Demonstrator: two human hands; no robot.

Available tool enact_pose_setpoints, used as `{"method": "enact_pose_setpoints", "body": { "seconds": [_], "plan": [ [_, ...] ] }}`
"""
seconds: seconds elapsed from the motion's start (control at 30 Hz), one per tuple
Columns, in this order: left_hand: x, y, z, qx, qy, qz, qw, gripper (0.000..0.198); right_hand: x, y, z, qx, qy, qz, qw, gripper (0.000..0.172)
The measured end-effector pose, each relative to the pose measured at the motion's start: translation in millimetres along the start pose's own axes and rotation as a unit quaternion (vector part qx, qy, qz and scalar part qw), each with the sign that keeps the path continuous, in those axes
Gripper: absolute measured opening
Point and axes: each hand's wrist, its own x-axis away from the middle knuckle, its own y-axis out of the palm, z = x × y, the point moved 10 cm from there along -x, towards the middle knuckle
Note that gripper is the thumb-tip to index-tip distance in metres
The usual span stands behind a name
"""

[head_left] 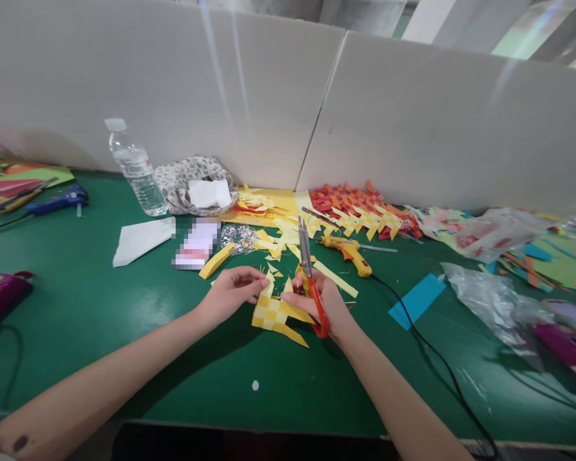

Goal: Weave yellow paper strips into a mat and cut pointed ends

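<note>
A piece woven from yellow and pale yellow paper strips [270, 312], with loose pointed ends, is between my hands above the green table. My left hand [230, 291] pinches one of its upper strip ends with thumb and fingertips. Scissors with red handles [321, 320] rest in my right hand [333, 304], their blades [304, 246] pointing away from me and looking closed. The thumb of that same hand also presses on the right side of the woven paper. Yellow paper scraps [278, 246] lie scattered just beyond my fingers.
A yellow glue gun [349, 251] trails a black cord to the right. Behind are woven red-orange paper pieces [345, 202], a dish of small bits [239, 238], a phone-like blurred object [198, 244] and a tilted water bottle [137, 169]. A grey partition [249, 96] bounds the table's back.
</note>
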Motion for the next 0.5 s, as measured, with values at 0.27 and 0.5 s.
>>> {"method": "enact_pose_setpoints", "body": {
  "seconds": [0.27, 0.5],
  "plan": [
    [-1, -24.0, 9, 0.036, 0.043, 0.096, 0.994, 0.03, 15, -18, -33, 0.279, -0.143, 0.097, 0.945, 0.036],
    [0, -29.9, 14, 0.074, 0.079, 0.116, 0.987, 0.032, 21, 7, -39, 0.473, -0.198, 0.073, 0.856, 0.042]
  ]
}}
